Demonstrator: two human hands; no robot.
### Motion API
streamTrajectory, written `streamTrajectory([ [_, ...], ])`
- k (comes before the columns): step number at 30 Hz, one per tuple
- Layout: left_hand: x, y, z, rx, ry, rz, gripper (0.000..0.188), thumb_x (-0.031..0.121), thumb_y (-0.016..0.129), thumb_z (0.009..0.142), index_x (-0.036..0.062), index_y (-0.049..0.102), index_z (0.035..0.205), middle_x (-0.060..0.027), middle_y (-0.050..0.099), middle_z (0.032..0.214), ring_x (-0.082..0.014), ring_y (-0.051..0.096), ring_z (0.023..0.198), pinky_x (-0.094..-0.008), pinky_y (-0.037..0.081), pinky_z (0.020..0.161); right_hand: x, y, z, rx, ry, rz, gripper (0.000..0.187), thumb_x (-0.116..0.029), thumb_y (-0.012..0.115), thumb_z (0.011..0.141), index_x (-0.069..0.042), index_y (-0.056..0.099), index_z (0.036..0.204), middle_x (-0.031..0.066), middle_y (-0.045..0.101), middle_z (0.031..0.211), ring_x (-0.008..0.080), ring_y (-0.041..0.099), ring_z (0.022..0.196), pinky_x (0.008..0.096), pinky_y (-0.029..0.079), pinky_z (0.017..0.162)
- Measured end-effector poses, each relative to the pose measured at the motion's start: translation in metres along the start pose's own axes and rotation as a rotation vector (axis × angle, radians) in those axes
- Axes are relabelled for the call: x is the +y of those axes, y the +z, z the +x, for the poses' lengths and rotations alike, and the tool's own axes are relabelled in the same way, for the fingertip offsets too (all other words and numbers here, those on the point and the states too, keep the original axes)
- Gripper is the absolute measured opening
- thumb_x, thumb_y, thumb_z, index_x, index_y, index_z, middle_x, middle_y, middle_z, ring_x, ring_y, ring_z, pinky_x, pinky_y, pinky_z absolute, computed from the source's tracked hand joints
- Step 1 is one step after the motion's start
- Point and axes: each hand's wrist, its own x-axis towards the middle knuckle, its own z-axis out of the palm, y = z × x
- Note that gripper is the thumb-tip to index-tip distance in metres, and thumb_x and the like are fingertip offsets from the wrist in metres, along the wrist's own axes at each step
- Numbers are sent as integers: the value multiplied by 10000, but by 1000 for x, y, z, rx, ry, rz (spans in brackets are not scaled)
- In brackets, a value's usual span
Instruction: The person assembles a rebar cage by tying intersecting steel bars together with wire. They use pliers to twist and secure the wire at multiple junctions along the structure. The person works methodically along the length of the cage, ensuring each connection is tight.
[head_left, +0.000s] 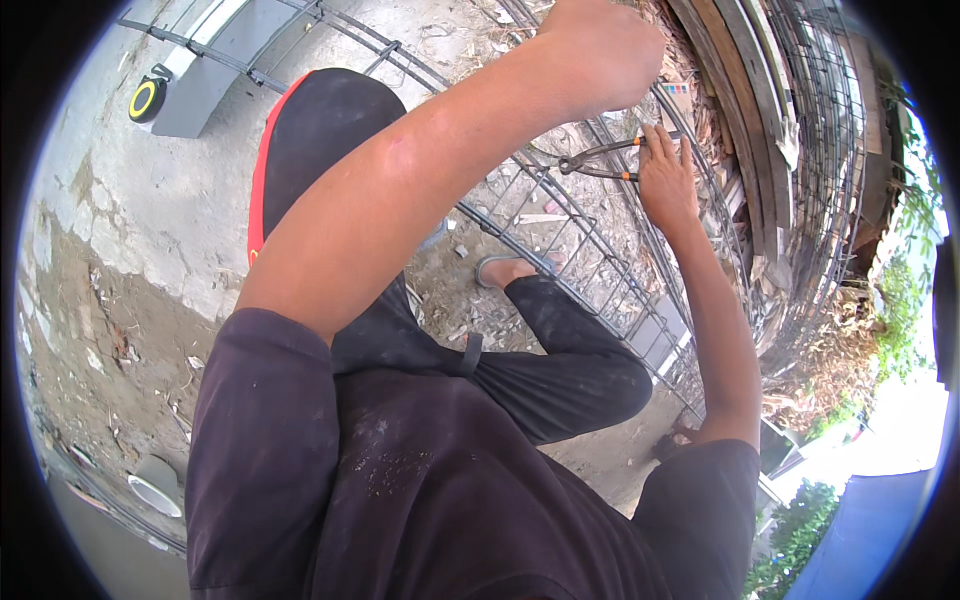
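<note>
R hand [665, 175]: closed on orange handles of pincers [598, 160]; grip firm, fingers wrapped.
L hand [600, 55]: fisted, raised above pincers; can't tell if it holds anything.
Pincers: long axis runs left from R hand, jaws at far end on a bar of rebar cage [560, 215].
Nearer hand: R, already on tool; L just above jaws.
Cage: lies below both hands, across legs.
Tape measure [146, 99]: far left, well apart.

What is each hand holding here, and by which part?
Right hand grips the pincers by their orange-tipped handles. Left hand is fisted near the rebar cage; its hold cannot be told.
</note>
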Motion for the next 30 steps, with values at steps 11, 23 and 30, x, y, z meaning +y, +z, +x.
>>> streamTrajectory([
  [11,8,-25,9,-320,-233,-62,217,213,693,917,124,835,1055,-98,802,1102,-268,778,1047,-428,616,848,-8,-41,30,-10,-166,-124,334,-149,542,984,-15,732,1224,110,496,1584,272,370,1539,595,208,1296],
  [23,18,-17,13,-404,-239,-133,244,223,662,940,141,835,1091,-79,805,1126,-240,778,1053,-423,620,840,3,-34,22,49,-211,-45,164,-190,656,946,-86,766,1011,66,655,1132,248,603,1200,454,457,1079],
  [30,22,-10,9,-372,-227,-139,260,216,662,931,151,834,1113,-78,804,1147,-244,775,1063,-426,620,853,8,-31,28,35,-226,23,266,-306,668,978,-64,763,1037,80,607,1270,253,556,1306,446,465,1088],
])
